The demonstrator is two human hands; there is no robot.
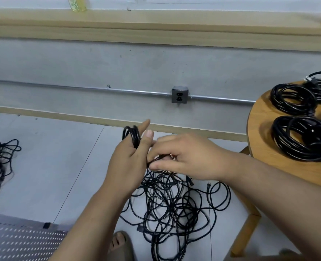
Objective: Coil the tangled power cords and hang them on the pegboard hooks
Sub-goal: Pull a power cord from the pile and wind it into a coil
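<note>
Coiling step, mid-wrap. Left hand (127,161) is raised left of the stool (259,132), thumb up, gripping a small coil (131,136). Right hand (184,157) is beside it, fingertips pinching the feed cord (155,159), which rises from the tangled pile (171,206) lower left of the stool. Next move, my read: pull slack free and lay another loop. Finished coils (291,98) are on the stool.

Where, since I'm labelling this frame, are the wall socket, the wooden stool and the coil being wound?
wall socket (179,95): head view, on its grey front face.
wooden stool (261,132): head view, on a bare left part of its top.
held coil (134,135): head view, on the upper black loops.
</note>
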